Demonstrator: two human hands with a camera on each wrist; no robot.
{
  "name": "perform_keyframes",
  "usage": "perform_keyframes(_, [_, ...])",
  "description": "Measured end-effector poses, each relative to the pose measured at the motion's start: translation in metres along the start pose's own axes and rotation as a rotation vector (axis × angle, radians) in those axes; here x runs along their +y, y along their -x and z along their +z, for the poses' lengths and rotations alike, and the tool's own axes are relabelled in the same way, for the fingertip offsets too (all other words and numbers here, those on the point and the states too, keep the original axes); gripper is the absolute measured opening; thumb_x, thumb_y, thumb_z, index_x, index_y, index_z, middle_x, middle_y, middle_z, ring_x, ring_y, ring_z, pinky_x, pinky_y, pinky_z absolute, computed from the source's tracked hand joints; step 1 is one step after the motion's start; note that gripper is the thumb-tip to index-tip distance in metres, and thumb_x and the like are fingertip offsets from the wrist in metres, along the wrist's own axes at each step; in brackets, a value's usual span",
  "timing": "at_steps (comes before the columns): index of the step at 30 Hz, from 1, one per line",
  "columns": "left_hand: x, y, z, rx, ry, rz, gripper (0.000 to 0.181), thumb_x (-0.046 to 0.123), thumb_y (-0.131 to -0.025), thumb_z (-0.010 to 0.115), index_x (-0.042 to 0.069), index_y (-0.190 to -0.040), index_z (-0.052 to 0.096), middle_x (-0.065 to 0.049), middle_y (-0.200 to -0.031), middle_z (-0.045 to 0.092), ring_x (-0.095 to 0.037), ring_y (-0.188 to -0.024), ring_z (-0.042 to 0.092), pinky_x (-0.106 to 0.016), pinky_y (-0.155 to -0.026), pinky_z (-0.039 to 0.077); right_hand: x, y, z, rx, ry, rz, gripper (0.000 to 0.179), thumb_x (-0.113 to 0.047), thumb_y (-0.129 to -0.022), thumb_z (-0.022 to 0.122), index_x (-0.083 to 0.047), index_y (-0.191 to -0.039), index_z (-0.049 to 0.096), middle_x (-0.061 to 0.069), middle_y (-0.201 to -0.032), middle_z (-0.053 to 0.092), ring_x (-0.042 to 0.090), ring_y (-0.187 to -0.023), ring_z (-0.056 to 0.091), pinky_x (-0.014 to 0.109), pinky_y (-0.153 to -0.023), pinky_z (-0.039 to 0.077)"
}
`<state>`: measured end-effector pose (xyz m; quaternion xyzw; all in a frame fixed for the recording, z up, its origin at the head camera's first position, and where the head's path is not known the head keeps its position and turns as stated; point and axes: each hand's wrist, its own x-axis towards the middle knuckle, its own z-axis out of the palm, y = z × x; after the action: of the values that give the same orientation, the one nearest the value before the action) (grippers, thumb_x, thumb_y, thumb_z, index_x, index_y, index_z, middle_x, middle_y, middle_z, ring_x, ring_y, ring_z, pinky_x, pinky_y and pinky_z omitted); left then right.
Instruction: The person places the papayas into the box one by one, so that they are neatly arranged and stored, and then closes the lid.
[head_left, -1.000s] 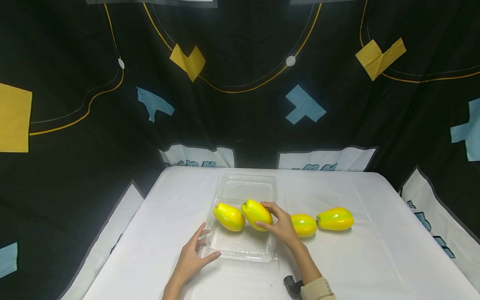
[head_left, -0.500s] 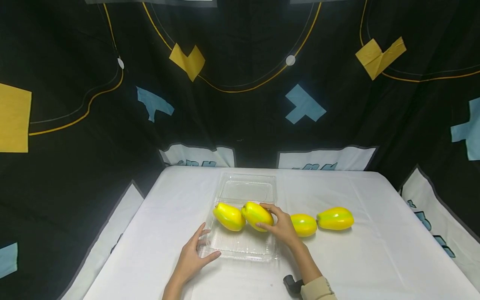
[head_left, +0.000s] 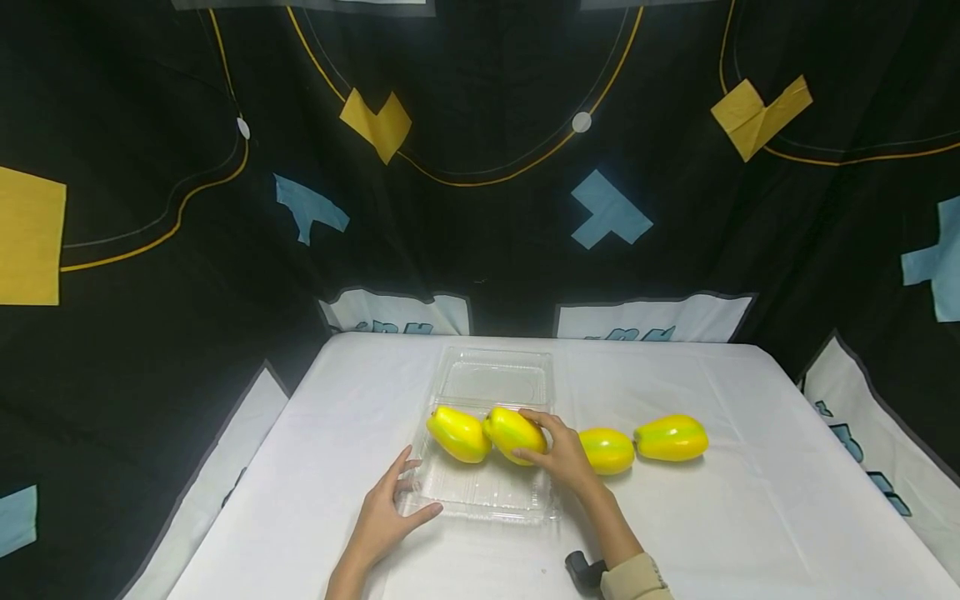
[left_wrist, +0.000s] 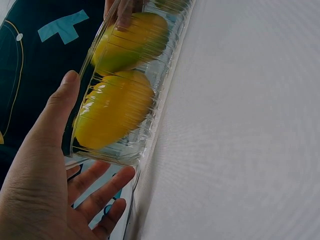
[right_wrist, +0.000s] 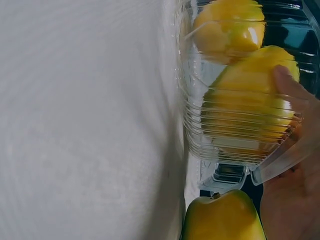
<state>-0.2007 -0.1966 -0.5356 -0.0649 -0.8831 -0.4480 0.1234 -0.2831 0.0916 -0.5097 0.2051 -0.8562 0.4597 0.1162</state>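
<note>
My right hand grips a yellow papaya by its right side, thumb on the near face and fingers over the far side. That fruit sits within the walls of a clear plastic clamshell box, beside another papaya in the box's left part. In the right wrist view, the right thumb presses on the gripped papaya behind the ribbed wall. My left hand is spread around the box's near left corner, thumb and fingers apart. The left wrist view has its fingers beside the box's end wall.
To the right of the box, two more papayas lie on the white-covered table: one partly behind the right hand, the other farther right. The box's lid lies folded back. A black object is by the right forearm.
The right hand and its papaya have sunk slightly into the box, toward the near side. The left hand and the other fruits have stayed where they were.
</note>
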Motion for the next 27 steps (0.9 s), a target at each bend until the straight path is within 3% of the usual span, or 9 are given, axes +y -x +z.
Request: perform_keyframes(27, [0.0, -0.0003, -0.0003, 0.001, 0.008, -0.008, 0.097, 0.043, -0.065, 0.081, 0.014, -0.144, 0.032, -0.002, -0.127, 0.055, -0.023, -0.101, 0.061, -0.051, -0.092, 0.044, -0.0003, 0.0002, -0.0006, -0.057, 0.071, -0.011, 0.063, -0.028, -0.07, 0.081, -0.016, -0.127, 0.055, 0.007, -0.127, 0.054, 0.029, -0.119, 0.048, 0.05, -0.099, 0.037])
